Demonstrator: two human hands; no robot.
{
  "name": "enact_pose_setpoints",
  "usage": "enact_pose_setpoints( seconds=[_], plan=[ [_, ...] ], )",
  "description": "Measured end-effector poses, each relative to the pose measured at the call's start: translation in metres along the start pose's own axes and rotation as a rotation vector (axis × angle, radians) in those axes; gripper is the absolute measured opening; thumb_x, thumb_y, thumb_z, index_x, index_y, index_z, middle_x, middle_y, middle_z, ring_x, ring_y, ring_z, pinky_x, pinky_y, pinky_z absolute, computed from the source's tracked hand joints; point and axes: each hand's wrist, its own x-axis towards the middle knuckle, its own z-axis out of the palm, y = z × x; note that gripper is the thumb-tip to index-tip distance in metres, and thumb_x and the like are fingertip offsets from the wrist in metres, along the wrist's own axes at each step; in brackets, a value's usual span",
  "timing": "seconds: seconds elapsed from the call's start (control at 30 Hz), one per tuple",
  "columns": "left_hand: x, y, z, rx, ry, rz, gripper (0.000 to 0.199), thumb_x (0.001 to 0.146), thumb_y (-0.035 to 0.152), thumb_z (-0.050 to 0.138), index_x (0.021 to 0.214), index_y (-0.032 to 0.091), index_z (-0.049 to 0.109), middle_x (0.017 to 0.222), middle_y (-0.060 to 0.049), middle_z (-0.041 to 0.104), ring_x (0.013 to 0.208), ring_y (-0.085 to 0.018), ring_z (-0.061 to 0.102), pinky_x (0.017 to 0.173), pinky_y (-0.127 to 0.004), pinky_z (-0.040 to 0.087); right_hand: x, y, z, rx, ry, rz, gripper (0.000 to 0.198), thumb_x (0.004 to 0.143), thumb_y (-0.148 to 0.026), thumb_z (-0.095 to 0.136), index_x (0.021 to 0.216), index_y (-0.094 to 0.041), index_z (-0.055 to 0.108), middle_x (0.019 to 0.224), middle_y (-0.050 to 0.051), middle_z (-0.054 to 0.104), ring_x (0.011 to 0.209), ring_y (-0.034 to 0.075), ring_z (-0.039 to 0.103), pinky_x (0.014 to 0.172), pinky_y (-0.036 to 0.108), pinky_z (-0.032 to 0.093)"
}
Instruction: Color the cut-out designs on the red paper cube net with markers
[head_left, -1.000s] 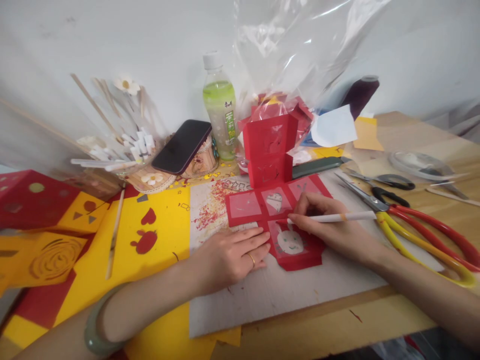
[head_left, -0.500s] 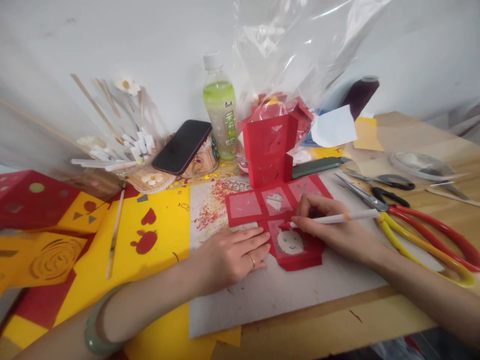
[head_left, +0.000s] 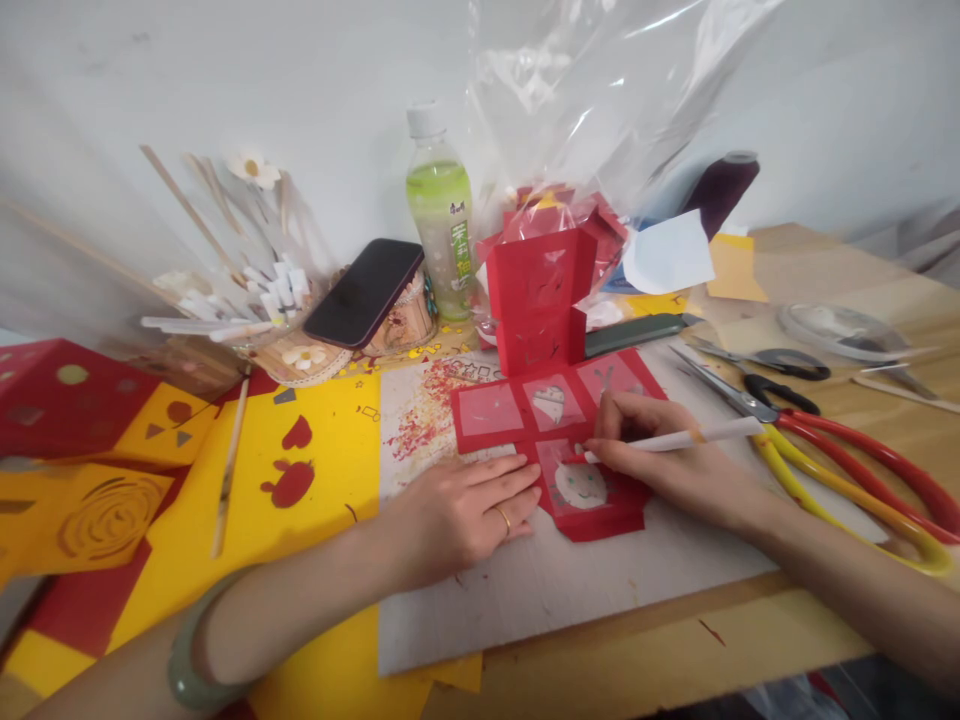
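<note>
A red paper box cutout (head_left: 491,438) with clear-covered windows lies partly flat on a pale board (head_left: 480,610); its far panels stand up. One window holds a round face shape (head_left: 580,487) with green markings, another a heart-like shape. My left hand (head_left: 472,510) rests flat, fingers stretched out, its fingertips on the left edge of the cutout. Pinched in my right hand (head_left: 652,445) is a slim white pen-like stick (head_left: 697,436), slanted with its tip low over the top of the face window. Whether the tip touches the surface I cannot tell.
Scissors with red and yellow handles (head_left: 862,470) lie close to my right forearm, black-handled scissors (head_left: 787,365) behind them. Yellow paper (head_left: 330,420) spreads at left beside red and yellow paper boxes (head_left: 82,400). A bottle (head_left: 439,220), a phone (head_left: 367,292) and a clear bag (head_left: 555,100) stand behind.
The tip of the white stick has shifted slightly to the right above the face window, my right fingers moving with it. My left hand stays in place.
</note>
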Motion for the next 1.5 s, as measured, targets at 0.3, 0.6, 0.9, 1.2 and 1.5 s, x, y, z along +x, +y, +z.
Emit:
enact_pose_setpoints(
  seconds=[0.3,0.6,0.9,1.2,1.5],
  plan=[
    [0.0003,-0.0001,-0.0001,-0.01,0.006,-0.002,0.023,0.088,0.025,0.05,0.096,0.01,0.065,0.104,-0.007,0.067,0.099,-0.019,0.062,0.08,-0.03,0.056,-0.0003,0.0005,0.0001,0.036,-0.021,0.002,0.021,0.074,-0.019,0.056,0.057,-0.02,0.043,0.054,-0.004,0.049,0.05,0.009,0.044,0.046,0.022,0.033],
    [0.0003,0.0,-0.0001,-0.008,-0.001,-0.001,0.023,0.088,0.025,0.049,0.097,0.01,0.064,0.104,-0.007,0.067,0.099,-0.019,0.062,0.078,-0.031,0.057,-0.0011,0.0009,0.0004,0.032,-0.033,-0.002,0.021,0.074,-0.017,0.055,0.057,-0.019,0.043,0.054,-0.004,0.048,0.05,0.009,0.043,0.046,0.022,0.032],
    [0.0002,-0.0003,-0.0001,0.0,0.0,0.004,0.023,0.089,0.025,0.048,0.097,0.01,0.064,0.104,-0.006,0.067,0.099,-0.019,0.062,0.08,-0.03,0.056,-0.0009,0.0014,0.0009,0.033,-0.031,-0.009,0.021,0.074,-0.017,0.055,0.057,-0.02,0.043,0.054,-0.004,0.047,0.05,0.009,0.042,0.045,0.022,0.03],
    [-0.0006,-0.0005,0.0003,0.001,-0.002,0.005,0.023,0.088,0.025,0.049,0.098,0.01,0.064,0.105,-0.007,0.067,0.1,-0.019,0.061,0.08,-0.03,0.056,-0.0002,-0.0012,0.0,0.022,-0.014,-0.005,0.022,0.071,-0.016,0.055,0.055,-0.02,0.041,0.052,-0.005,0.044,0.049,0.009,0.041,0.045,0.023,0.029],
    [-0.0006,-0.0001,0.0005,-0.005,-0.002,-0.002,0.023,0.088,0.025,0.049,0.097,0.011,0.064,0.105,-0.006,0.067,0.1,-0.019,0.062,0.082,-0.03,0.055,-0.0004,0.0015,0.0004,0.035,-0.01,-0.012,0.022,0.071,-0.015,0.055,0.055,-0.02,0.041,0.053,-0.005,0.044,0.05,0.01,0.039,0.045,0.023,0.029]
  ],
)
